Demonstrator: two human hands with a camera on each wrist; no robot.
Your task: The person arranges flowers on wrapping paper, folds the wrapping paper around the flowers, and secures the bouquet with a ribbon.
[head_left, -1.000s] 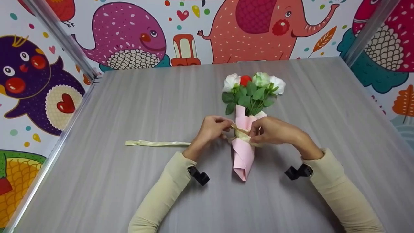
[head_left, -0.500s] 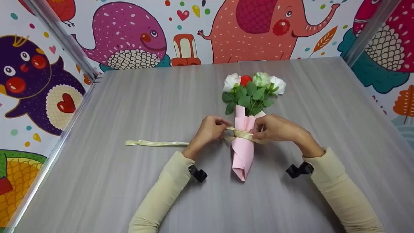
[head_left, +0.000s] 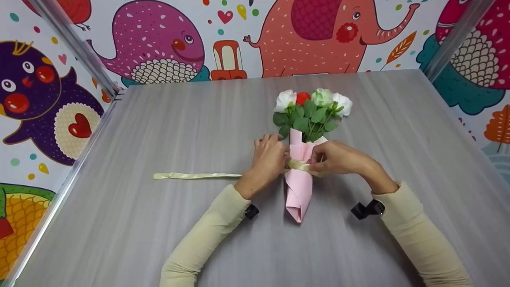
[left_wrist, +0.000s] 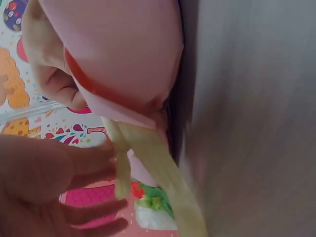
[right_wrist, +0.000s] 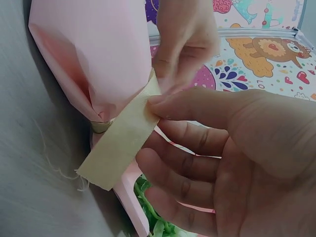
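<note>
A bouquet of artificial flowers [head_left: 314, 107], white, pale green and red with green leaves, lies on the table in pink wrapping paper [head_left: 299, 189]. Cream ribbon [head_left: 298, 165] circles the paper's middle. My right hand [head_left: 340, 157] pinches the ribbon's short end between thumb and index finger; its frayed tip [right_wrist: 98, 173] sticks out in the right wrist view. On the other side, my left hand [head_left: 267, 158] is beside the wrap with its fingers extended. In the left wrist view its fingertips [left_wrist: 116, 205] are right at a narrow strip of ribbon, while a wider length runs down past them.
The ribbon's long tail [head_left: 195, 175] stretches left across the grey wood-grain table [head_left: 191, 123]. Walls printed with cartoon animals [head_left: 314, 40] stand at the back and sides, with metal corner posts [head_left: 77, 50]. Each wrist wears a small black camera [head_left: 368, 209].
My left hand has turned over, moved closer to the wrap and stretched its fingers, after pinching the ribbon. The ribbon band now lies flatter. My right hand shifted slightly and kept its pinch.
</note>
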